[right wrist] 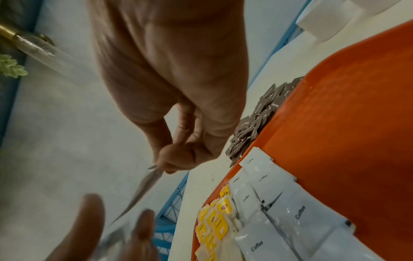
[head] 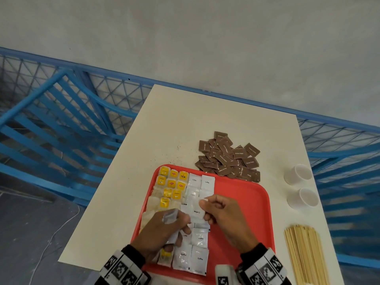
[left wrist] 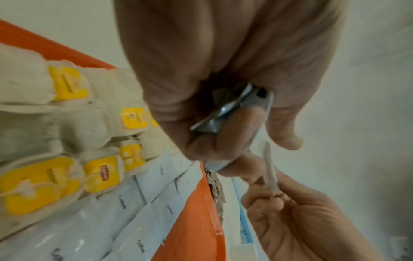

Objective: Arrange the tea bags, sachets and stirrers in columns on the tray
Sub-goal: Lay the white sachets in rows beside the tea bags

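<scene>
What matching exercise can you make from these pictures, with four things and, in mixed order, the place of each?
Things:
1. tea bags
2. brown sugar sachets
3. wooden stirrers
4. white cups

Places:
A. in a heap on the table beyond the tray
B. on the tray's left side
C. at the table's right edge, past the stirrers
D. in a bundle on the table right of the tray

Pairs: 1-B, 2-A, 3-D, 4-C

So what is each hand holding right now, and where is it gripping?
Right hand pinches a white coffee sachet by its upper right corner. Left hand clutches a few more white sachets.
</scene>
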The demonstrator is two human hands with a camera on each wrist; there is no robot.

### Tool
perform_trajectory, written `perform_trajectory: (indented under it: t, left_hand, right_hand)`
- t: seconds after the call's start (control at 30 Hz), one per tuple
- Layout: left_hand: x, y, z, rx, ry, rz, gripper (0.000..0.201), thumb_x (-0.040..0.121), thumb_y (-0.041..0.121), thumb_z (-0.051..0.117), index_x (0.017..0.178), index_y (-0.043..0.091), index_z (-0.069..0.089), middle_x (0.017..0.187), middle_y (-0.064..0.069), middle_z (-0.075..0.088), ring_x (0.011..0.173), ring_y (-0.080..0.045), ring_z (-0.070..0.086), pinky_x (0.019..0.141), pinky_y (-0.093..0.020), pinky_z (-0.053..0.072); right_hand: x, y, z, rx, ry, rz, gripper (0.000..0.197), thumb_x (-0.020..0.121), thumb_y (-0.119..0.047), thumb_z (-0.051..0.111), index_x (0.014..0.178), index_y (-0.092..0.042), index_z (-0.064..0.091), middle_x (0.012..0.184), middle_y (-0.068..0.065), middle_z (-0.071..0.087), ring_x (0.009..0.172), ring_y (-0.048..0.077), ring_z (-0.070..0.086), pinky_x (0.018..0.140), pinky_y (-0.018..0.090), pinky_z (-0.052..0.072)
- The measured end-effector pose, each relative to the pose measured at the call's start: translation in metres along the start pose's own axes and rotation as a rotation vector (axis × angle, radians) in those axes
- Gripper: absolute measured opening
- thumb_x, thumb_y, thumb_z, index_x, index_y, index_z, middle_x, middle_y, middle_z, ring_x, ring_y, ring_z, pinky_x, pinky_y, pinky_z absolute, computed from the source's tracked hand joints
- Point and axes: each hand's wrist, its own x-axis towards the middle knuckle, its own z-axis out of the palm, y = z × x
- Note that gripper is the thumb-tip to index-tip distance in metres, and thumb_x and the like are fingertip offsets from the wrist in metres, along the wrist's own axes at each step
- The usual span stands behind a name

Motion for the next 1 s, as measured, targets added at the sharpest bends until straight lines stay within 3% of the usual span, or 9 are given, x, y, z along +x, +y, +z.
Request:
perform_trajectory:
  t: [0.07,0.2,0.3,0.37,0.53,0.63,0.73,0.87,1.0]
  left_hand:
    - [0.002,0.003,0.002,0.075,0.015,0.041,0.032,0.085,0.036,0.077,0.079,0.008,0.062,0.084,-0.019,0.071,0.050,-0.020,0.055,0.044,-0.021,0.034]
    - [0.003,0.016,-0.003,0.250,0.030,0.098,0.039,0.084,0.041,0.070,0.078,0.003,0.062,0.070,-0.007,0.070,0.050,-0.016,0.056,0.049,-0.025,0.037]
    - [0.006,0.026,-0.009,0.506,-0.060,0.118,0.024,0.094,0.022,0.066,0.073,0.012,0.062,0.060,0.003,0.066,0.049,-0.012,0.057,0.051,-0.025,0.044]
    - [0.007,0.032,-0.006,0.626,-0.117,0.140,0.023,0.094,0.020,0.066,0.073,0.014,0.063,0.059,0.007,0.064,0.049,-0.011,0.056,0.051,-0.022,0.046]
    - [0.007,0.031,0.004,0.559,-0.064,0.117,0.040,0.091,0.034,0.069,0.085,-0.004,0.061,0.068,-0.001,0.070,0.052,-0.013,0.059,0.045,-0.015,0.041]
    - [0.005,0.024,0.002,0.560,-0.063,0.119,0.032,0.095,0.028,0.066,0.072,0.006,0.063,0.072,-0.006,0.072,0.054,-0.015,0.060,0.048,-0.017,0.043]
    - [0.003,0.022,-0.003,0.578,-0.040,0.112,0.036,0.095,0.023,0.066,0.059,0.024,0.060,0.073,-0.010,0.072,0.053,-0.014,0.060,0.050,-0.020,0.046]
    - [-0.001,0.014,-0.007,0.852,-0.208,0.094,0.035,0.087,0.035,0.070,0.061,0.016,0.057,0.066,-0.003,0.066,0.056,-0.011,0.058,0.060,-0.031,0.048]
    - [0.003,0.001,-0.005,0.741,-0.041,0.075,0.023,0.087,0.015,0.066,0.064,0.014,0.067,0.065,0.002,0.068,0.054,-0.003,0.058,0.055,-0.021,0.046]
  right_hand:
    - [-0.003,0.003,0.002,0.005,-0.018,0.020,0.023,0.086,-0.013,0.075,0.091,0.008,0.067,0.062,0.013,0.062,0.049,0.012,0.055,0.049,0.021,0.045]
    - [-0.012,0.004,-0.009,0.001,-0.104,0.092,0.026,0.082,-0.027,0.076,0.081,-0.004,0.066,0.069,0.011,0.066,0.050,0.013,0.054,0.048,0.021,0.041]
    - [-0.017,0.005,-0.018,-0.238,-0.244,0.050,0.029,0.078,-0.040,0.079,0.094,-0.017,0.072,0.072,-0.013,0.064,0.055,0.006,0.045,0.053,0.018,0.035]
    - [-0.018,0.006,-0.017,-0.348,-0.290,-0.037,0.025,0.084,-0.033,0.077,0.101,-0.015,0.074,0.060,-0.020,0.053,0.053,0.000,0.039,0.052,0.014,0.032]
    - [-0.017,0.007,-0.008,-0.096,-0.175,0.003,0.019,0.088,-0.017,0.073,0.094,0.001,0.072,0.063,0.002,0.065,0.052,0.007,0.054,0.051,0.017,0.041]
    - [-0.019,0.009,-0.009,-0.087,-0.155,0.019,0.022,0.086,-0.016,0.076,0.088,0.004,0.069,0.059,0.010,0.063,0.045,0.008,0.052,0.048,0.018,0.040]
    - [-0.021,0.014,-0.018,-0.197,-0.226,0.045,0.023,0.081,-0.021,0.081,0.081,-0.003,0.067,0.061,-0.001,0.061,0.050,0.006,0.049,0.052,0.018,0.040]
    - [-0.027,0.021,-0.020,-0.432,-0.376,-0.035,0.018,0.084,-0.029,0.078,0.077,-0.016,0.068,0.063,-0.014,0.056,0.059,0.001,0.043,0.059,0.017,0.036]
    - [-0.022,0.033,-0.025,-0.497,-0.293,-0.066,0.034,0.089,-0.026,0.073,0.068,-0.001,0.061,0.057,-0.005,0.045,0.052,0.005,0.034,0.050,0.018,0.029]
